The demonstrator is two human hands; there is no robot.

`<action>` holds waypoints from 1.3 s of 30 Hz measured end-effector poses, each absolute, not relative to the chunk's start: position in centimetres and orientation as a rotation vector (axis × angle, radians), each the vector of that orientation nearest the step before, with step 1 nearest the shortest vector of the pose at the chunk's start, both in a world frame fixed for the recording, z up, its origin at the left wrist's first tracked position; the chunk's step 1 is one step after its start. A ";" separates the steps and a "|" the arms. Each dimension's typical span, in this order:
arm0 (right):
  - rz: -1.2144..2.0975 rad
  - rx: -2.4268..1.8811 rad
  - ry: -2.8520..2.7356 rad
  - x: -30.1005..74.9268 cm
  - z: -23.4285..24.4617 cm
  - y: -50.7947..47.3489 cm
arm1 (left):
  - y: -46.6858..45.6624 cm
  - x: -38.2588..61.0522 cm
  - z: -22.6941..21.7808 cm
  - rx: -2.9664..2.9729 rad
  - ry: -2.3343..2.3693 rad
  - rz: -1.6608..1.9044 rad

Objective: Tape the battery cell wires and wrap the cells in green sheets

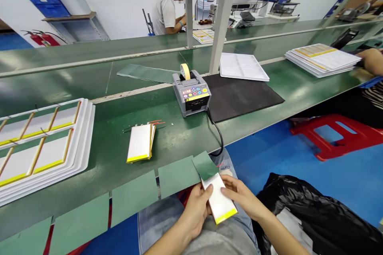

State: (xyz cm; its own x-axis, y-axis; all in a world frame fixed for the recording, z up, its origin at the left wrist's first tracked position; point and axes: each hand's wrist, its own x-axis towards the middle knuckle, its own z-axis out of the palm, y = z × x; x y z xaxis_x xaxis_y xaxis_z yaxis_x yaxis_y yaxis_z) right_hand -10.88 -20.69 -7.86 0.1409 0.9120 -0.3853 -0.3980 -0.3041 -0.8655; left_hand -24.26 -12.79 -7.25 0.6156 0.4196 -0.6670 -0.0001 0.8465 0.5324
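Over my lap, both my hands hold one flat white battery cell [220, 203] with a yellow end strip. My left hand [196, 209] grips its left edge, thumb on top. My right hand [242, 195] pinches its right edge. The cell's far end sits under a hanging green flap [206, 165] at the table's front edge. A small stack of similar cells [140, 143] with red and black wires lies on the green table, apart from my hands. An automatic tape dispenser [191, 95] with a roll of yellowish tape stands behind it.
A stack of white trays [85, 135] with cells lies at the left. A black mat [239, 95] and a white tray [242, 67] sit at right, more trays [323, 59] beyond. Another person's hand [372, 60] rests at far right. A person works at the back bench. A red stool [335, 135] and black bag [314, 215] stand on the blue floor.
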 end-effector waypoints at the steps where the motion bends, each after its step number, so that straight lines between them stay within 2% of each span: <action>1: 1.439 -1.260 -0.567 -10.8 -7.8 -20.2 | -12.6 -24.1 -7.0 0.515 0.887 0.269; 20: 1.505 -1.417 -0.450 -9.9 -7.2 -17.7 | -12.7 -23.6 -4.8 0.420 0.886 0.334; 35: 1.311 -1.665 -0.611 -10.0 -7.2 -16.4 | -12.8 -23.0 -5.1 0.431 0.967 0.321; 39: 1.277 -1.669 -0.658 -10.7 -5.1 -17.9 | -13.5 -23.7 -3.4 0.461 0.914 0.314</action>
